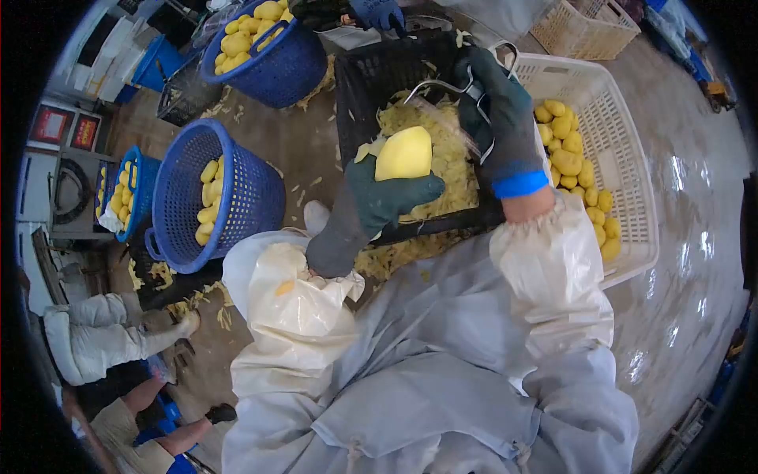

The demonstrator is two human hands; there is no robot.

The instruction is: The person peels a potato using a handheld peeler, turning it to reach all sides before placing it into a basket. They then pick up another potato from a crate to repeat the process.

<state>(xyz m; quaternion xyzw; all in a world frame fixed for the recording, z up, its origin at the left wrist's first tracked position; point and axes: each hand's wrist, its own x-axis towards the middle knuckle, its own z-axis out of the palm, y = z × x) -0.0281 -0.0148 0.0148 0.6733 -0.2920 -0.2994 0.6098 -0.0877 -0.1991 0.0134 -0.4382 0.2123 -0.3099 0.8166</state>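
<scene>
My left hand, in a dark grey-green glove, grips a pale yellow peeled potato from below. A strip of peel hangs at the potato's left side. My right hand, in a similar glove with a blue cuff band, is closed around a peeler with a bent metal wire frame. The peeler is up and to the right of the potato, apart from it; its blade end is blurred. Both hands are over a black crate holding a heap of peelings.
To the right, a white crate holds yellow potatoes. Blue baskets of potatoes stand left and upper left. A blue-gloved hand of another person shows at the top. Other people's legs are lower left. Peelings litter the wet floor.
</scene>
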